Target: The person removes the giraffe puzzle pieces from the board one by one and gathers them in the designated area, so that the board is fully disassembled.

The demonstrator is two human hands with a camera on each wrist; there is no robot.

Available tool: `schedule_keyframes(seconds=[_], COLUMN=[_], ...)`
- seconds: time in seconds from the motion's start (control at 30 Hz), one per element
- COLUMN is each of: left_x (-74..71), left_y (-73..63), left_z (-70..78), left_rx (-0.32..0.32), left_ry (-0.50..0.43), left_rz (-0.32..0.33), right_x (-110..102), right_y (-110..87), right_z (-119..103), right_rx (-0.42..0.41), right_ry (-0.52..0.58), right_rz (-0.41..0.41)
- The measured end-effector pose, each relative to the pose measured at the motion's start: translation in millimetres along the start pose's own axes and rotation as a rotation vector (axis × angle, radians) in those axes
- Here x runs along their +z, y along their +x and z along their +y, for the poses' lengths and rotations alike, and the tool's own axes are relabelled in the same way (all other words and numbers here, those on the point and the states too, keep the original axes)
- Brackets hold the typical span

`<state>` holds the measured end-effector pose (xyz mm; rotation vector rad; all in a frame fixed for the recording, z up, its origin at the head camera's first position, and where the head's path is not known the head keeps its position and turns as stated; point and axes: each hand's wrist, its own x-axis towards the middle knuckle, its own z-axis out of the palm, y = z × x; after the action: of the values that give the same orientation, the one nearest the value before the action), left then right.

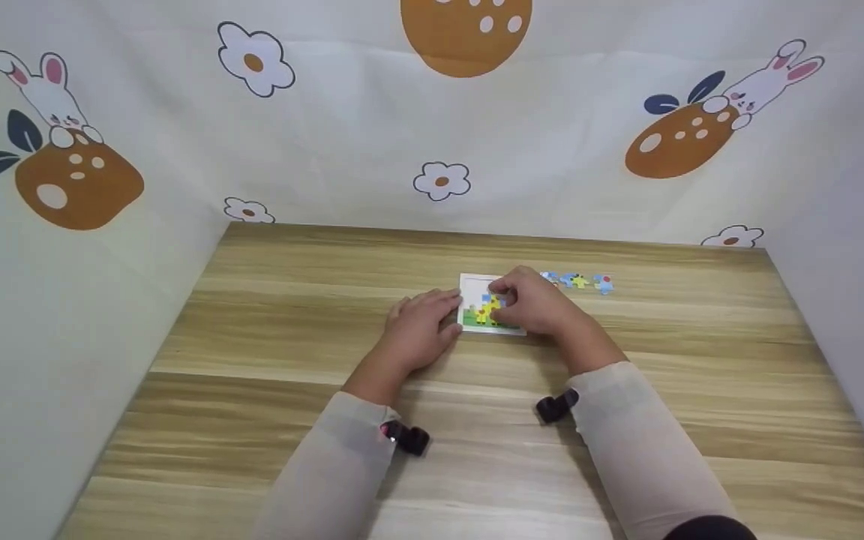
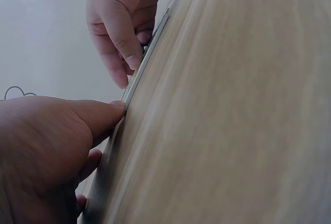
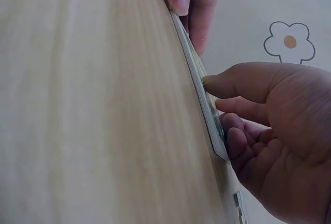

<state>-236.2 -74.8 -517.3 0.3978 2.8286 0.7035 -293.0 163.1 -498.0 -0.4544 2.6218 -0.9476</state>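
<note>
A small white-framed jigsaw puzzle board lies on the table, partly filled with yellow giraffe and green grass pieces. My left hand rests at its left side, with thumb and fingertips touching the edge. My right hand is over the board's right part, thumb and index finger bent round a puzzle piece at its surface. In the right wrist view the board is seen edge-on under that thumb. The fingers mostly hide the piece.
Several loose blue and yellow puzzle pieces lie right of the board, some partly behind my right hand. The wood-grain table meets a pale printed cloth at the back and sides.
</note>
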Motion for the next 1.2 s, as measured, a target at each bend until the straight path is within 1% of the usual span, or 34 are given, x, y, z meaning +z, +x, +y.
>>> schedule_keyframes(seconds=[0.27, 0.47, 0.6, 0.77, 0.93, 1.03, 1.2], left_x=[-0.4, -1.4, -2.3, -2.6, -1.6, -1.5, -0.8], left_y=[0.9, 0.0, -0.9, -1.2, -0.2, 0.1, 0.5], left_z=[1.0, 1.8, 2.5, 2.9, 2.6, 2.8, 2.4], left_rx=[0.002, 0.008, 0.002, -0.009, -0.011, -0.011, -0.018], left_ry=[-0.001, -0.006, -0.007, -0.013, -0.001, 0.001, -0.002], left_rz=[0.002, 0.007, 0.003, -0.006, -0.004, -0.001, 0.000], right_x=[1, 2, 2, 1, -1, -2, -10], right_y=[2.2, 1.6, -0.1, -1.7, -3.1, -4.2, -6.6], right_z=[2, 3, 2, 3, 1, 1, 6], right_rx=[0.028, 0.010, 0.013, 0.013, 0.010, -0.005, -0.035], right_ry=[0.017, 0.064, 0.082, 0.076, 0.023, -0.004, 0.040], right_rz=[0.000, 0.013, 0.017, 0.026, 0.033, 0.031, 0.030])
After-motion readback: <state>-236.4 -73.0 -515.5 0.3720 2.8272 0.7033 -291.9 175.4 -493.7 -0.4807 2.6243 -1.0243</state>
